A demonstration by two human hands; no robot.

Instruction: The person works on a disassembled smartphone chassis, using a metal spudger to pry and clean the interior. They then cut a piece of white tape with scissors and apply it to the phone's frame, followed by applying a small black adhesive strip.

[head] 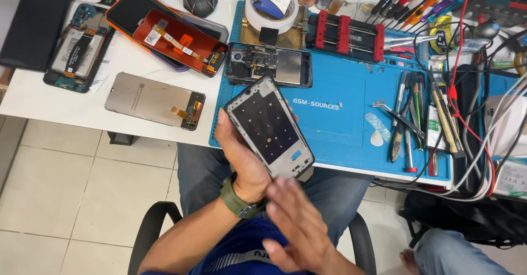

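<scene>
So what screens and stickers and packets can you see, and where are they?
Phone frame: in the left hand, dark middle, silver rim.
Red-backed screen: table top left, on an orange-edged phone.
Grey screen panel: white table, left of the blue mat, orange ribbon at its end.
White label: small sticker on the red screen.
White packet: far right edge, under cables.
Right hand: blurred, holds nothing.

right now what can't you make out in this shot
- Right hand, head view: motion-blurred, so its finger pose is unclear.
- Phone frame, head view: its underside faces away, and the left hand covers its left edge.
- Black slab, head view: cut off by the top left edge.
- Tools on the blue mat, head view: overlapping and too small to tell apart.
- Foot, head view: cut off by the bottom edge.
</scene>
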